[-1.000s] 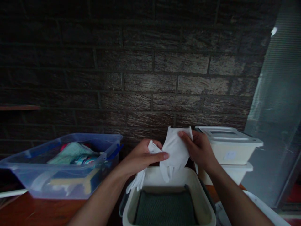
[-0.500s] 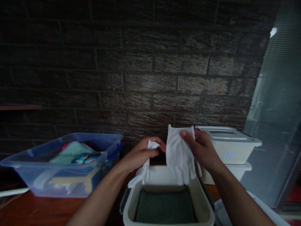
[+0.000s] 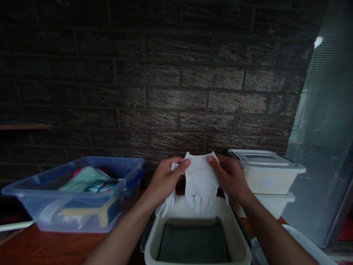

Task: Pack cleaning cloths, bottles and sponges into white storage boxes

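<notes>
Between my two hands a white glove [image 3: 201,178] hangs spread flat, its cuff up and its fingers down. My left hand [image 3: 169,176] pinches the left corner of the cuff with the thumb in front, and a second white glove [image 3: 168,204] dangles bunched from the same hand. My right hand [image 3: 228,175] grips the right corner of the cuff, thumb in front too. Right below the gloves stands an open cream box [image 3: 239,235] holding a dark green mesh-textured item [image 3: 194,243]. The hanging fingers overlap the box's far wall in view.
A clear blue plastic bin [image 3: 82,217] with cloths and other items stands at left on the wooden table [image 3: 63,248]. Two stacked cream boxes [image 3: 270,178] with a lid are at right, near a white tray-like object [image 3: 306,243]. A dark brick wall [image 3: 176,92] rises behind.
My left hand let go of the glove's lower part, then took hold of its cuff corner. The glove has shifted left and is now stretched between both hands.
</notes>
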{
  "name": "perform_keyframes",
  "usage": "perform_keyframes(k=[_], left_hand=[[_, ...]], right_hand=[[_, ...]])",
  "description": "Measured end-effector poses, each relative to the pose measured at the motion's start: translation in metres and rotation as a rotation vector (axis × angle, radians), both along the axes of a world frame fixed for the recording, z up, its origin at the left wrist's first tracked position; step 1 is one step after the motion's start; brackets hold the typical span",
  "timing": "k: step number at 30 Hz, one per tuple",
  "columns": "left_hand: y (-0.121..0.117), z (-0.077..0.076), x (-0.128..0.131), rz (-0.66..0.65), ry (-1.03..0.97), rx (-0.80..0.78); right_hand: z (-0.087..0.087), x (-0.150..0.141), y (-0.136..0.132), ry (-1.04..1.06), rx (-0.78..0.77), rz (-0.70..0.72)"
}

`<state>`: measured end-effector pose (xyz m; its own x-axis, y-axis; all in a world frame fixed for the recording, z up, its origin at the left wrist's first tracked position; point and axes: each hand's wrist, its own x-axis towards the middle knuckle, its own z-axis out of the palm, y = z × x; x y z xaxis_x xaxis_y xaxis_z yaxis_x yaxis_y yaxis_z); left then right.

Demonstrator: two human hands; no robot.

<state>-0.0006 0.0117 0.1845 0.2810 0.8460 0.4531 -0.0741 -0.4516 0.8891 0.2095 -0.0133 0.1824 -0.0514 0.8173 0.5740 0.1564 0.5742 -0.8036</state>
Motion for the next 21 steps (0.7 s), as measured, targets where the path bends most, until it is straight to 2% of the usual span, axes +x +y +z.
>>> perform_keyframes(k=[6,10,15,18,21], left_hand=[[-0.007,0.002,0.007,-0.127,0.130,0.122],[-0.007,0.004,0.006,-0.056,0.185,0.185],[-0.009,0.004,0.011,0.014,0.067,0.171],[-0.010,-0.001,0.017,0.061,-0.006,0.078],[-0.010,-0.005,0.020,-0.057,-0.063,-0.100]], right_hand=[[0.002,-0.003,-0.002,0.012,0.044,-0.083],[0.008,0.006,-0.004,0.038,0.082,-0.168],[0.009,0.007,-0.004,0.045,0.120,-0.220],[0.004,-0.001,-0.004,0.045,0.057,-0.131],[-0.001,-0.007,-0.004,0.051,0.031,-0.051]])
